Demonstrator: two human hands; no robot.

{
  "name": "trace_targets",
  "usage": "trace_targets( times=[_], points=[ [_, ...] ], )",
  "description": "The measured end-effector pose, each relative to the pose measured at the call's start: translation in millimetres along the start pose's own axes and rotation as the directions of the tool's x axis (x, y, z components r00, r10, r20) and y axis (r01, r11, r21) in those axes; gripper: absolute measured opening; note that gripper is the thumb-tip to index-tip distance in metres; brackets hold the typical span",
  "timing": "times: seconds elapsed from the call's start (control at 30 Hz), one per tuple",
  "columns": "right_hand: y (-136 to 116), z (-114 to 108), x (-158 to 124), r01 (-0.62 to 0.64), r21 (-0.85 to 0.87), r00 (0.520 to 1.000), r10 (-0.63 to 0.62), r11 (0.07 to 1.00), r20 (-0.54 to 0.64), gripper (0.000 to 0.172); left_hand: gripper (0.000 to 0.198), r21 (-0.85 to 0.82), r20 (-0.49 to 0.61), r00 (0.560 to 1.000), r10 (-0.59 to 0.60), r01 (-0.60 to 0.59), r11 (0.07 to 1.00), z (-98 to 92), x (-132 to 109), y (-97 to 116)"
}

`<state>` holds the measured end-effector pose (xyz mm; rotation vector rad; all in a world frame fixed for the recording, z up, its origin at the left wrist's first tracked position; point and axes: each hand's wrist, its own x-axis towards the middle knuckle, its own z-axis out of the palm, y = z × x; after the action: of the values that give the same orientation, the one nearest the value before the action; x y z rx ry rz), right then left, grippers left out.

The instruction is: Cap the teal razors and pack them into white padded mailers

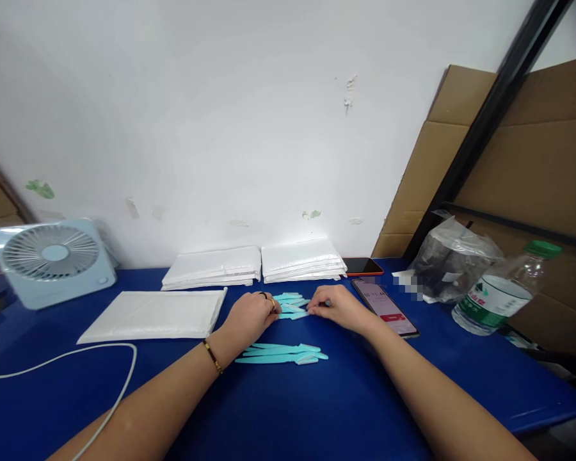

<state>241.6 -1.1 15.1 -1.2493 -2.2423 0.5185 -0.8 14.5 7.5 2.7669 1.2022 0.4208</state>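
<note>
Several thin turquoise sticks (292, 307) lie bunched on the blue table between my two hands. My left hand (256, 312) is at their left end, its fingers curled around that end. At the right end, the thumb and fingers of my right hand (333, 305) are pinched together on the tip of a turquoise stick. Nearer to me, a second loose group of turquoise sticks (281, 353) rests on the table, touched by neither hand.
White packets (214, 266) and more white packets (302, 259) lie by the wall. One white packet (153, 315) is at left, near a fan (55, 262) and a white cable (129, 365). At right are a lit phone (384, 307), a bagged cup (451, 259) and a bottle (499, 294).
</note>
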Motion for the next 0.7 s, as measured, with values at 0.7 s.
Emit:
trace_targets(
  times=[0.7],
  points=[
    [8.7,-12.3,-8.7,-0.153,0.081,0.949,0.123,0.985,0.291,0.027,0.011,-0.239,0.103,0.995,-0.01,0.035,0.97,1.1,-0.8,6.2]
  ],
)
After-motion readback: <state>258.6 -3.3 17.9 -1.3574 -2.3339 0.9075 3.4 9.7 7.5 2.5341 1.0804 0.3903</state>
